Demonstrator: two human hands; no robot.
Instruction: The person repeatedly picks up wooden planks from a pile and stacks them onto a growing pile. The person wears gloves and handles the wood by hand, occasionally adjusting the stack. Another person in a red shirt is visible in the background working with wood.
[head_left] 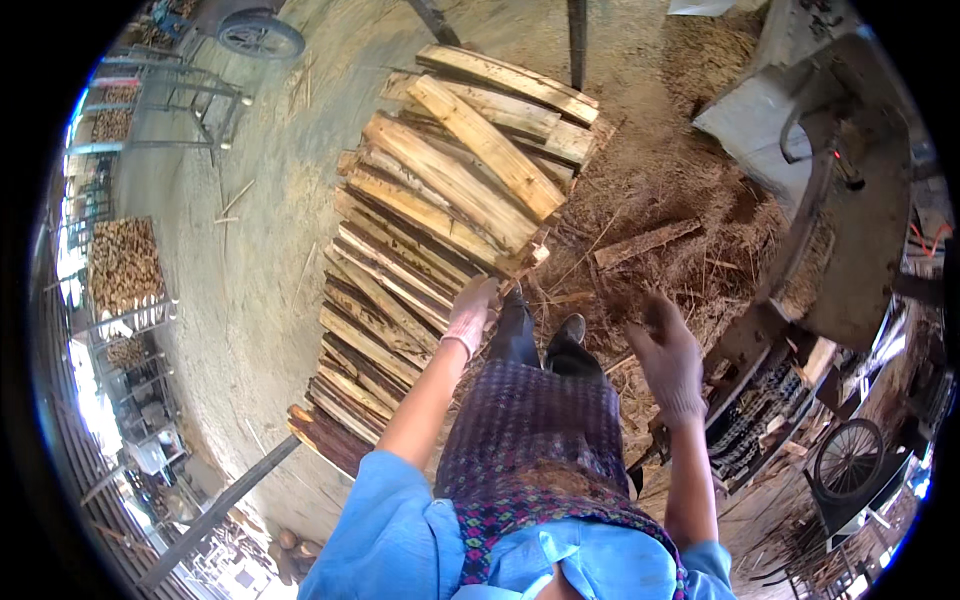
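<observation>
My left hand (473, 314), in a pale knit glove, is at the near ends of a long stack of rough sawn wood slabs (400, 255). Its fingers lie over the edge of the stack and look extended, with nothing visible held in them. My right hand (668, 362), in a browner, dirty glove, hangs in the air to the right of my legs. Thumb and fingers are apart, and it holds nothing. On top of the stack's far part, a pale plank (488, 146) lies at a slant across a wider board (455, 185).
Bark shreds and sawdust (690, 210) cover the ground right of the stack, with a loose wood piece (647, 243) on them. A large metal machine (850, 200) with a chain conveyor (735, 415) stands close on my right. A wheel (260, 35) and metal frame are far left.
</observation>
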